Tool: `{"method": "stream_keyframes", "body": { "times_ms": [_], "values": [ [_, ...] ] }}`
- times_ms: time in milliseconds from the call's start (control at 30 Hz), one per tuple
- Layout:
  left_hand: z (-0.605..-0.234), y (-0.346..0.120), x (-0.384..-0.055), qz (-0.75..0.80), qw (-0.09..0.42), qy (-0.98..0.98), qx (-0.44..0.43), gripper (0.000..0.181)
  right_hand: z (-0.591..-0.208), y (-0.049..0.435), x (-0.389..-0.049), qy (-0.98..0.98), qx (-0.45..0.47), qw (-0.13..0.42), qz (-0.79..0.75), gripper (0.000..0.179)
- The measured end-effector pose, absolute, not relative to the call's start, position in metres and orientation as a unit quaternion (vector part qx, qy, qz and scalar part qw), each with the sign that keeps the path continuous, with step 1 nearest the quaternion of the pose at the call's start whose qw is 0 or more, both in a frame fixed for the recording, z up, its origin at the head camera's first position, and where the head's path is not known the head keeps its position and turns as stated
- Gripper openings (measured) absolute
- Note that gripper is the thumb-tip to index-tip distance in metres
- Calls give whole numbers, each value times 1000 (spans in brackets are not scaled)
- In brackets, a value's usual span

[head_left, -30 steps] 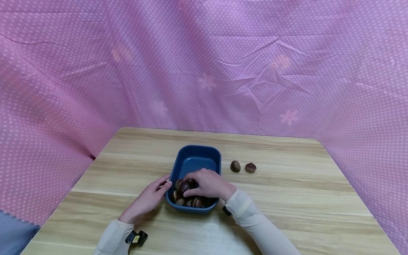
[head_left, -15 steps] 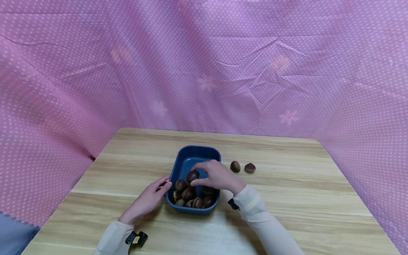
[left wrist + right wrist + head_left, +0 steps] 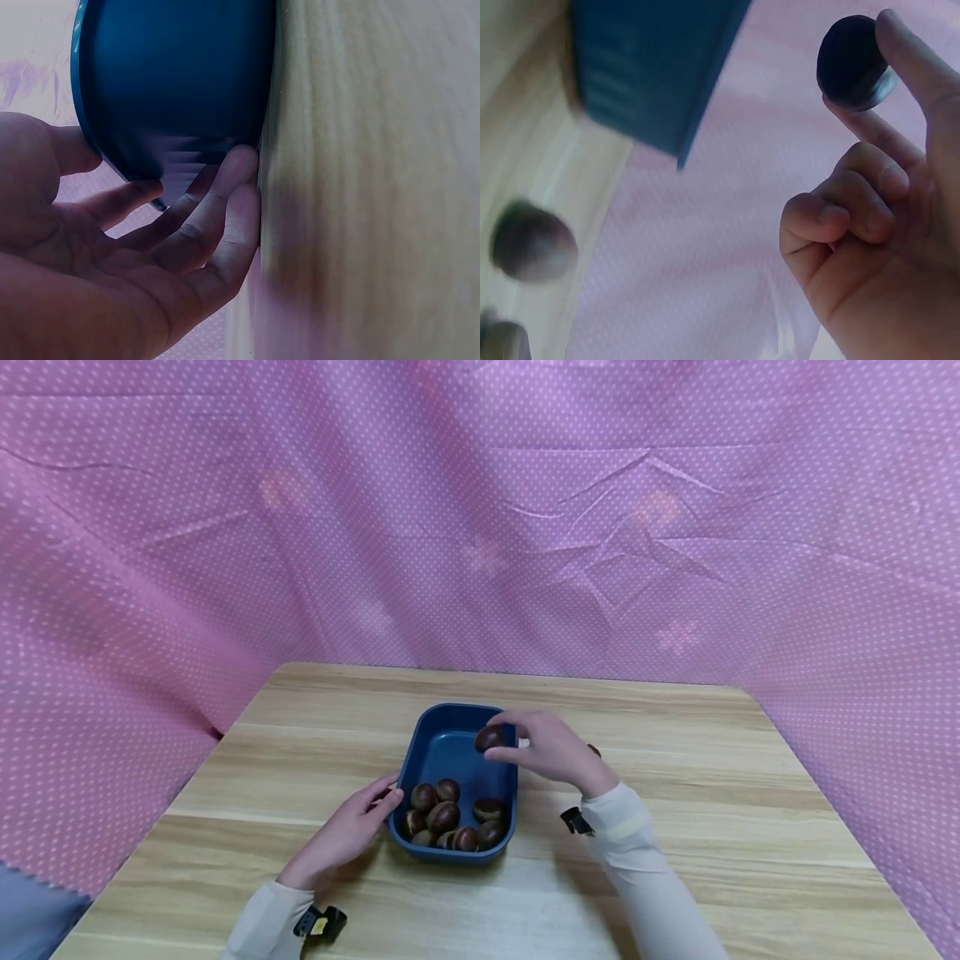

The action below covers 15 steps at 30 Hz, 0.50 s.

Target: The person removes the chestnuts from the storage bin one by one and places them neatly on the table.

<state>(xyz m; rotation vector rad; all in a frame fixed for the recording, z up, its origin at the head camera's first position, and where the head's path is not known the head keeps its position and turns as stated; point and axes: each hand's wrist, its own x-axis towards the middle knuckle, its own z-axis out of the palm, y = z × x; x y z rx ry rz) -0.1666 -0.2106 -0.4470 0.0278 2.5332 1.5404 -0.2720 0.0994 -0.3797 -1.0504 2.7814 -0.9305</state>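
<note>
My right hand (image 3: 553,748) pinches a dark brown chestnut (image 3: 490,738) between thumb and forefinger, over the far right side of the blue box (image 3: 453,752). In the right wrist view the chestnut (image 3: 851,64) is held at the fingertips, with the other fingers folded toward the palm. More chestnuts (image 3: 444,817) lie in the near end of the box. My left hand (image 3: 352,827) rests against the box's left side. In the left wrist view its thumb touches near the rim, and its loosely bent fingers (image 3: 238,169) lie along the outer wall, low by the tabletop.
Two chestnuts lie on the wooden table (image 3: 675,827) right of the box. My right hand mostly covers them in the head view, but one chestnut (image 3: 534,241) shows well in the right wrist view. A pink dotted cloth (image 3: 480,527) hangs behind the table.
My right hand has lifted a chestnut from the pile at the near end and carried it away and to the right, toward the box's right rim. The left hand stays in place.
</note>
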Motion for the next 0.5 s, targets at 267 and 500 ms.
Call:
{"method": "stream_keyframes", "body": {
  "times_ms": [267, 500],
  "values": [
    [-448, -210, -167, 524, 87, 847, 10, 50, -370, 138, -282, 905, -280, -14, -320, 44],
    [-451, -211, -168, 520, 81, 850, 17, 49, -365, 176, -288, 912, -229, -25, -338, 47]
  ]
}}
